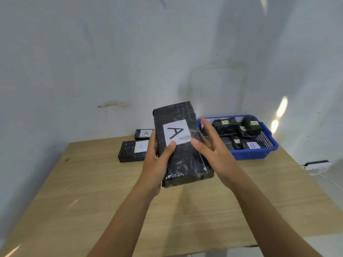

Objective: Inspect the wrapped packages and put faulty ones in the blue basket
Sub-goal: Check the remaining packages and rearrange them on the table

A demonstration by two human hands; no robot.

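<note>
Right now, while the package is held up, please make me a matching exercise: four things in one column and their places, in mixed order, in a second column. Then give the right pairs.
Things
1. large-A package
2. B package
3. blue basket
4. nearer small-A package

Places
a. standing on the far right part of the table
b. held between the left hand and the right hand, above the table
c. lying inside the basket
d. lying flat on the table, left of the hands

Pairs: 1-b, 2-c, 3-a, 4-d
</note>
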